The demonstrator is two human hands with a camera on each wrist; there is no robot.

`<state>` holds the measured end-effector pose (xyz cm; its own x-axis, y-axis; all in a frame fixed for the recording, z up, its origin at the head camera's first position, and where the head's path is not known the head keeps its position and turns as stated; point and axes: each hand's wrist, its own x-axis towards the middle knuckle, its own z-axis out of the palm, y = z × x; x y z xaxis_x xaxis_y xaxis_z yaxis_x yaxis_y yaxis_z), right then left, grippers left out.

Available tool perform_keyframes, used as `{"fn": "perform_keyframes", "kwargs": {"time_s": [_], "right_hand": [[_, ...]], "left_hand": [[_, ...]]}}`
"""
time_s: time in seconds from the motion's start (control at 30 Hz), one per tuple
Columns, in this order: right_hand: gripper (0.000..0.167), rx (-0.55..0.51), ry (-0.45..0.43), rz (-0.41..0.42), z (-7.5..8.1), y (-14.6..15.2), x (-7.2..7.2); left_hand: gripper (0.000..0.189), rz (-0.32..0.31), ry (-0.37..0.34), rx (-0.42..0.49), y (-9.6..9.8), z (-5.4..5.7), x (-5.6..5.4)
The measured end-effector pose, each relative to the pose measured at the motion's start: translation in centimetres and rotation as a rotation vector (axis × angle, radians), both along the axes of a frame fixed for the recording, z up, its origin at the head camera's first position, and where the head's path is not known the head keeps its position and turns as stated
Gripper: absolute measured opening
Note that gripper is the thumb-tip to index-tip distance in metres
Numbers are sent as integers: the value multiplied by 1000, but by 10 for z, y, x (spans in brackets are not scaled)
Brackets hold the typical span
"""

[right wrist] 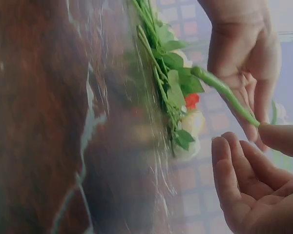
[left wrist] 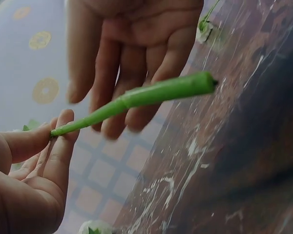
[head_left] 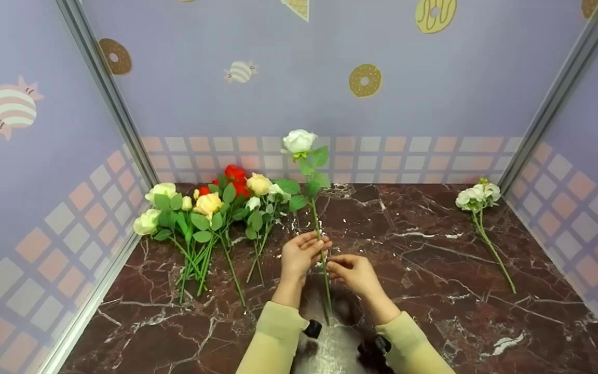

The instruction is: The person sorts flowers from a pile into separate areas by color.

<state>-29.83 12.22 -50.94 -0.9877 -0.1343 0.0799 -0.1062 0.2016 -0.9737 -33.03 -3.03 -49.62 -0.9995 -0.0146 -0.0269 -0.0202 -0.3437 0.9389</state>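
Note:
A white rose (head_left: 299, 141) with a long green stem and several leaves stands upright in the middle of the head view. My left hand (head_left: 301, 255) pinches the stem (left wrist: 151, 94) partway down between thumb and fingertips; in the left wrist view the cut lower end points out past that hand. My right hand (head_left: 353, 272) is just right of the stem, a little lower. Its thumb and fingers are apart in the right wrist view, with the thumb overlapping the stem there and nothing gripped.
At the left lies a bunch of flowers: pale green roses (head_left: 147, 222), red flowers (head_left: 236, 179) and peach roses (head_left: 208, 204), stems toward me. A separate white flower stem (head_left: 493, 249) lies at the right on the dark marbled table (head_left: 408, 291). Patterned walls (head_left: 330, 104) enclose the back and sides.

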Motion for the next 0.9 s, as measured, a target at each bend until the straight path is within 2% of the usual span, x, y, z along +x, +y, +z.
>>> {"fn": "perform_keyframes", "kwargs": {"time_s": [0.23, 0.4, 0.63, 0.77, 0.9], "right_hand": [[32, -89, -90, 67, -1, 0, 2], [25, -132, -124, 38, -3, 0, 3], [21, -203, -152, 30, -4, 0, 2], [25, -255, -166, 19, -4, 4, 0], [29, -275, -178, -5, -3, 10, -2]], "left_hand": [[33, -38, 40, 0, 12, -1, 5], [31, -42, 73, -13, 16, -2, 5], [30, -30, 88, -93, 14, -1, 5], [31, 1, 84, -132, 7, 0, 2], [30, 74, 69, -126, -5, -1, -2]]}}
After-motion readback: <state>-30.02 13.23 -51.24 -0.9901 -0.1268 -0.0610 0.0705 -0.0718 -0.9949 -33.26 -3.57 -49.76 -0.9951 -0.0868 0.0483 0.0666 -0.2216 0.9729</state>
